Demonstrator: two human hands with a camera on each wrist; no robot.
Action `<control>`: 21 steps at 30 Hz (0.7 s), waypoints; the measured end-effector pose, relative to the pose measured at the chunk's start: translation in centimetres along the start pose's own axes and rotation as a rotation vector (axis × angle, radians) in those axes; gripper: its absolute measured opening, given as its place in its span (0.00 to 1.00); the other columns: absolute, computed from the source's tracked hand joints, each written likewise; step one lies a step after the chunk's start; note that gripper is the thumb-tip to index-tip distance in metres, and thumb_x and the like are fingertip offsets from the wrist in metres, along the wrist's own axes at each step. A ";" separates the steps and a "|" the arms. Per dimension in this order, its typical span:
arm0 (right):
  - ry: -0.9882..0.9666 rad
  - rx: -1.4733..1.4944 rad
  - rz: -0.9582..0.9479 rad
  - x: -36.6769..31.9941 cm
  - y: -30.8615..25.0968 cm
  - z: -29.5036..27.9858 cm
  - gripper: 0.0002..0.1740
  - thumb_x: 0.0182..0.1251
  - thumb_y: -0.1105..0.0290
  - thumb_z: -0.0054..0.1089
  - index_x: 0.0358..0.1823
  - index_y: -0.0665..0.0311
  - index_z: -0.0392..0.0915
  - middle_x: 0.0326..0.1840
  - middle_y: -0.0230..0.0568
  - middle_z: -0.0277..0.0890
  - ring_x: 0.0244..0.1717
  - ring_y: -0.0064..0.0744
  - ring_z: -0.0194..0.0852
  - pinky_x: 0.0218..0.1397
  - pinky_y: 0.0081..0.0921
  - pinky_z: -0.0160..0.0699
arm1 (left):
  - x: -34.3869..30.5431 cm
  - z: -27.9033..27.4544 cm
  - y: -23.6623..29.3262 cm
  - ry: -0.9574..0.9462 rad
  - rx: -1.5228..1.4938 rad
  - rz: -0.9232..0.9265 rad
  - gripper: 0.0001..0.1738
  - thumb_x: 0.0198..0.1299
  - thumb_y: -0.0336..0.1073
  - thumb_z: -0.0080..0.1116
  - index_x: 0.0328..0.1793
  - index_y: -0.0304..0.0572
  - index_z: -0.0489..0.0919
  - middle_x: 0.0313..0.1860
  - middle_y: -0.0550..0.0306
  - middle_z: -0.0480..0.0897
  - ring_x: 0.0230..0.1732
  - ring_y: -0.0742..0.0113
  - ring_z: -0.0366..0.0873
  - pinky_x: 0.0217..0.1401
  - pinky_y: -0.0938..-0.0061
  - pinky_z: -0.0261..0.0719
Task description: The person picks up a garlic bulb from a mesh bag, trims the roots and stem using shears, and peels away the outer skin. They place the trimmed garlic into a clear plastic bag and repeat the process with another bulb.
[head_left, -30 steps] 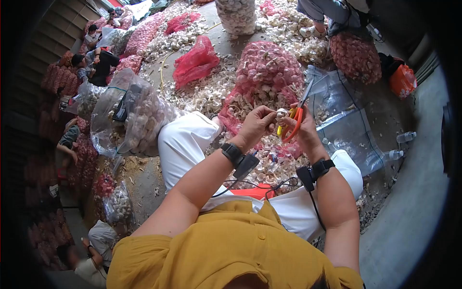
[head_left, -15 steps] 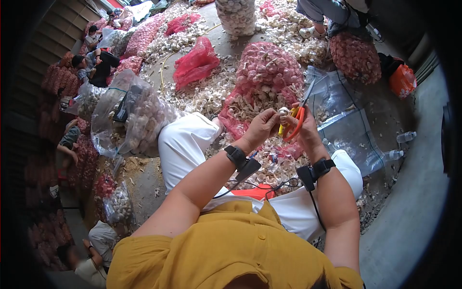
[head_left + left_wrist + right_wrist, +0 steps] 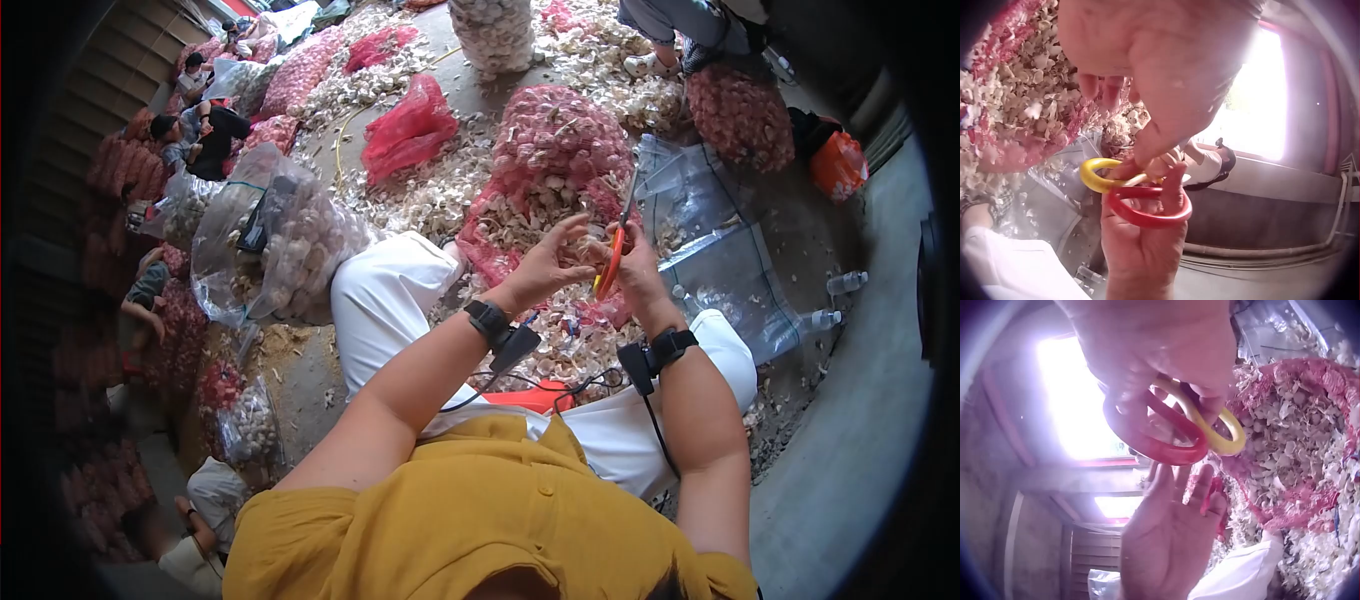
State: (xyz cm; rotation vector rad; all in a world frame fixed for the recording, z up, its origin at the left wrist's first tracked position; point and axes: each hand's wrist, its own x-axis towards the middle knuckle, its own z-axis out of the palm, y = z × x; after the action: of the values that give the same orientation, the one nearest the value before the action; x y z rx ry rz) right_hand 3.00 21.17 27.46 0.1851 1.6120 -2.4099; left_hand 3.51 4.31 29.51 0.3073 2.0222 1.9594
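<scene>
My right hand [image 3: 641, 276] grips a pair of scissors [image 3: 615, 262] with one red-orange and one yellow handle loop. Their blades point up and away from me in the head view. The left wrist view shows fingers passed through the red handle loop [image 3: 1150, 219], beside the yellow handle loop [image 3: 1088, 174]. Just left of the scissors, my left hand [image 3: 541, 273] has its fingers spread, and its palm [image 3: 1163, 547] shows bare in the right wrist view. Below both hands sits an open pink mesh bag [image 3: 560, 135] of garlic bulbs and loose skins.
Garlic skins [image 3: 430, 215] litter the floor. Clear plastic sheeting [image 3: 730, 290] and water bottles [image 3: 846, 283] lie to the right. A clear bag of garlic [image 3: 300, 250] stands by my left knee. Other people sit along the left, and one is at the upper right.
A garlic bulb that showed between both hands is no longer visible in the head view. My left hand has opened and drawn slightly away; the scissors have turned more edge-on.
</scene>
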 end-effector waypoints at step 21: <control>-0.037 -0.111 0.193 2.9 2.8 0.2 0.17 0.61 0.68 0.62 0.47 0.59 0.64 0.29 0.35 0.70 0.22 0.22 0.70 0.23 0.19 0.71 | -4.4 -15.0 8.8 0.390 0.203 0.239 0.22 0.55 0.31 0.65 0.54 0.43 0.68 0.35 0.63 0.76 0.34 0.79 0.73 0.32 0.84 0.74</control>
State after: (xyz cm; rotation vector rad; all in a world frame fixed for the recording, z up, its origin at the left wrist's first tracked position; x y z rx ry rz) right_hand 0.97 19.60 24.40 0.2616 1.6260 -2.1628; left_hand 1.63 -10.89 38.88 0.2346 2.5450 2.0863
